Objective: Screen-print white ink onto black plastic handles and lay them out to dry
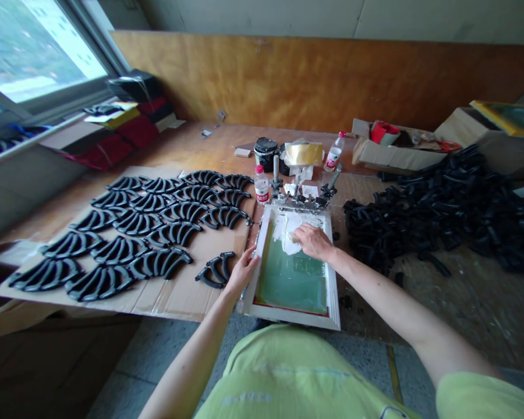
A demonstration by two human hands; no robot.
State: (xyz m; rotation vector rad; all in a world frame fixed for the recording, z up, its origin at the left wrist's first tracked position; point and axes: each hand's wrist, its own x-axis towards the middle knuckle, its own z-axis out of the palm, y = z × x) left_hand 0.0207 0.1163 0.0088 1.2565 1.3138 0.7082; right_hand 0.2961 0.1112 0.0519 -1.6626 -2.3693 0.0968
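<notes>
A screen-printing frame point(334, 297) with a white rim and green mesh point(290, 285) lies in front of me. White ink point(283, 224) is smeared over the mesh's far part. My right hand point(313, 240) is closed around a small pale squeegee point(293, 237) on that ink; most of the tool is hidden by the fingers. At the frame's left side, my left hand point(244, 269) grips the rim. A metal hinge clamp point(303, 202) stands at the frame's far end. Just left of my left hand, a few curved black handles point(218, 269) lie on cardboard.
Rows of black handles point(157, 218) cover the cardboard point(192, 299) at left. A black heap of similar parts point(445, 215) lies at right. Behind the frame stand a near bottle point(261, 189), a far bottle point(334, 154) and a black-lidded tub point(266, 154). An open carton point(397, 154) is back right.
</notes>
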